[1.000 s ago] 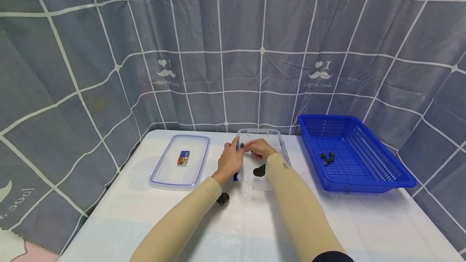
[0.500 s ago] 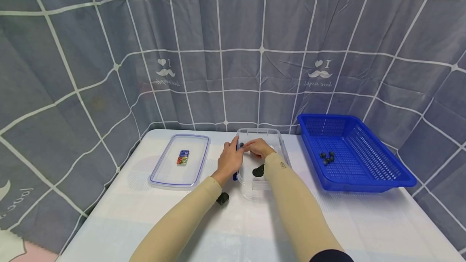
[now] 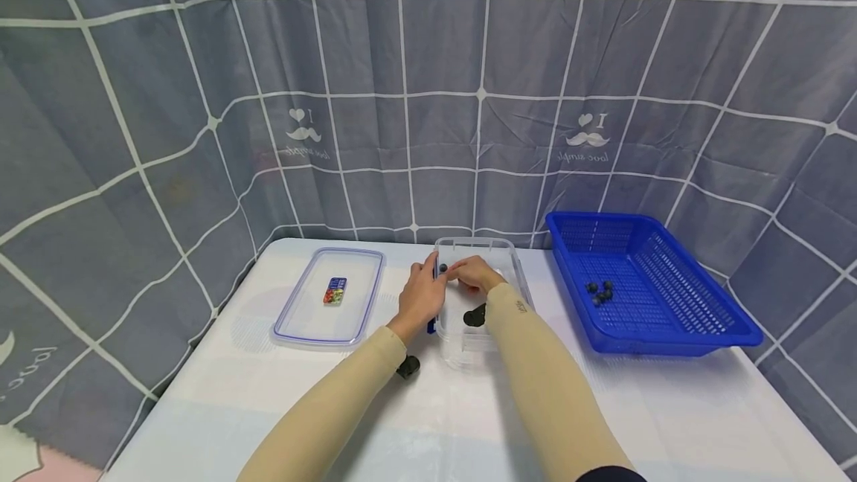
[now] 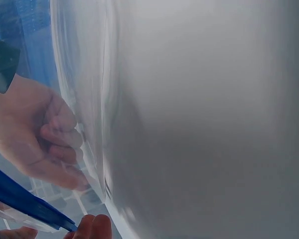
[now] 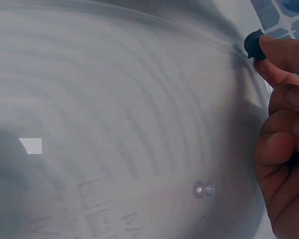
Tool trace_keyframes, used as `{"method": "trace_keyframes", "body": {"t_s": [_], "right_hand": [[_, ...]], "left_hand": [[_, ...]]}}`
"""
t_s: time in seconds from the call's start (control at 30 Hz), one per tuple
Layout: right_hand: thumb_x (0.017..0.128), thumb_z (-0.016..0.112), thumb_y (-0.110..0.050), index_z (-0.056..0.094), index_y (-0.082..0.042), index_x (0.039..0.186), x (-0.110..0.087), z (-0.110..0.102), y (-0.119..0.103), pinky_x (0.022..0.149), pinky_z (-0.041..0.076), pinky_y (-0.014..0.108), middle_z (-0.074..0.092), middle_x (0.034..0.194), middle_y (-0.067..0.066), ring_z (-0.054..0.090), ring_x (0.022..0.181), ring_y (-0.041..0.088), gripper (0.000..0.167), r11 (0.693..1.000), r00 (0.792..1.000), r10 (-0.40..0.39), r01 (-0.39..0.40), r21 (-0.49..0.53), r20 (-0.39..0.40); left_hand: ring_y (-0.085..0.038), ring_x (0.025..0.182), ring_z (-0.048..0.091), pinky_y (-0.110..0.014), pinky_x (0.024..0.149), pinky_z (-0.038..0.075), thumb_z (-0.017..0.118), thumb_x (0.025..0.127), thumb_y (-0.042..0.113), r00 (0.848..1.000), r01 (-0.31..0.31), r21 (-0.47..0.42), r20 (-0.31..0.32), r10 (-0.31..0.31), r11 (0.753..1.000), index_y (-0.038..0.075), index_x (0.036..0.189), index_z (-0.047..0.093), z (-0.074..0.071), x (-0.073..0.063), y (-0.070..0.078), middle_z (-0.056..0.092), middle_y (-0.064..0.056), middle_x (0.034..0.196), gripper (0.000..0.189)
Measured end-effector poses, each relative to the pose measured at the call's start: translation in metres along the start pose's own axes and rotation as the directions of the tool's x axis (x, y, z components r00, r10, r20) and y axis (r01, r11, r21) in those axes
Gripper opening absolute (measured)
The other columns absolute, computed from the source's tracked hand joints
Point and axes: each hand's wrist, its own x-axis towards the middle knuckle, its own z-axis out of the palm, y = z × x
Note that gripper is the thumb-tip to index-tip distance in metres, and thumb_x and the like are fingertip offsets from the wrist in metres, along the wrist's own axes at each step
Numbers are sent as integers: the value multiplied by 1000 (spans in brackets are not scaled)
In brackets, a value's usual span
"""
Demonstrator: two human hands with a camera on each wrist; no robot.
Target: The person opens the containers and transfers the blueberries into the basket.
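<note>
A clear plastic container (image 3: 469,333) with a blue locking flap (image 4: 32,201) along its left side stands open-topped on the table. My left hand (image 3: 422,292) grips the container's left wall at the rim; in the left wrist view its fingertips (image 4: 94,227) sit at the end of the blue flap. Inside the container, my right hand (image 3: 474,272) pinches a blueberry (image 5: 255,45) between thumb and index finger, close to the left wall. Its other fingers are curled into the palm. Through the clear wall the right hand (image 4: 45,132) also shows in the left wrist view.
To the left lies a clear lid (image 3: 304,318) with a blue seal and a colourful label (image 3: 335,291). On the right stands a blue perforated basket (image 3: 676,333) holding several blueberries (image 3: 600,291). A grey checked curtain (image 3: 442,132) hangs behind the table.
Both hands stay nearly in place at the container's left wall, the blueberry still in the right fingers. The whole view shifts very slightly.
</note>
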Motion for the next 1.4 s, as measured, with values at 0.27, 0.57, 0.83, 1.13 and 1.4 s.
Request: {"method": "trace_keyframes", "body": {"t_s": [0.27, 0.57, 0.83, 1.13, 1.4], "right_hand": [[91, 71, -21, 75, -6, 115, -5, -6, -4, 48, 35, 23, 45, 63, -2, 34, 48, 9, 29, 999, 999, -27, 28, -40, 39], [89, 71, -19, 76, -5, 110, -11, -8, -6, 48, 34, 23, 45, 63, -1, 33, 50, 10, 26, 1000, 997, -24, 24, -1, 78], [92, 70, -20, 75, -5, 109, -10, -16, -9, 50, 34, 24, 43, 61, -3, 34, 51, 10, 23, 999, 991, -53, 53, 5, 120], [94, 70, -22, 73, -3, 109, -20, -34, -31, 50, 31, 25, 39, 58, -5, 31, 51, 10, 25, 989, 976, -130, 140, -49, 172], [95, 68, -28, 76, -11, 112, -27, -54, -43, 52, 32, 27, 38, 58, -4, 31, 49, 11, 25, 966, 964, -181, 211, -147, 194]], "left_hand": [[-38, 111, 62, -56, 87, 51, 43, 106, 37, 1000, -5, -4, 0, 5, 1000, 25, 159, 34, -2, -1, 2, 47, -19, 143, 55], [-38, 116, 60, -56, 89, 50, 43, 106, 40, 1000, -9, -2, 17, 9, 1000, 24, 159, 32, -2, -3, -1, 46, -20, 144, 56], [-38, 115, 61, -56, 88, 51, 44, 106, 35, 1000, -15, -2, -8, 15, 1000, 23, 158, 35, 0, -2, -2, 47, -20, 143, 55], [-37, 114, 61, -55, 88, 51, 44, 104, 33, 1000, -6, -11, -9, 6, 1000, 23, 158, 35, 0, -2, -1, 48, -19, 142, 56], [-37, 116, 60, -55, 88, 51, 44, 104, 34, 1000, -16, 0, -2, 16, 1000, 23, 158, 35, -2, -1, 0, 48, -19, 142, 56]]}}
